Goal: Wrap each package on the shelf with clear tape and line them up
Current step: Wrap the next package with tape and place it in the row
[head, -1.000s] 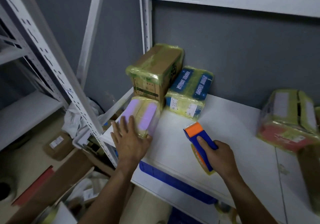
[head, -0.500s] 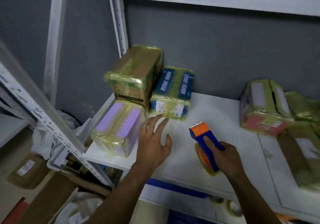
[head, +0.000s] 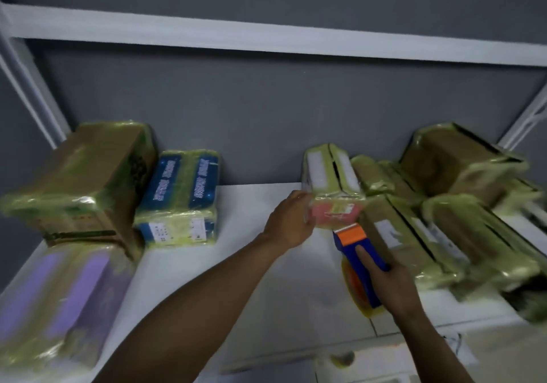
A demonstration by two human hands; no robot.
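- Your left hand [head: 291, 222] curls round the left end of the red-faced package [head: 336, 205]; blur hides the fingertips.
- Your right hand [head: 392, 283] grips the tape dispenser [head: 359, 249], which covers part of its roll.
- That package sits mid-way along the shelf [head: 236, 279], touching a smeared pile of wrapped packages [head: 450, 234] on its right.
- At far left, the purple package [head: 59, 299] is cut off by the frame edge.

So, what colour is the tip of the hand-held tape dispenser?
Orange, on the blue plastic tape dispenser; head view shows it best.
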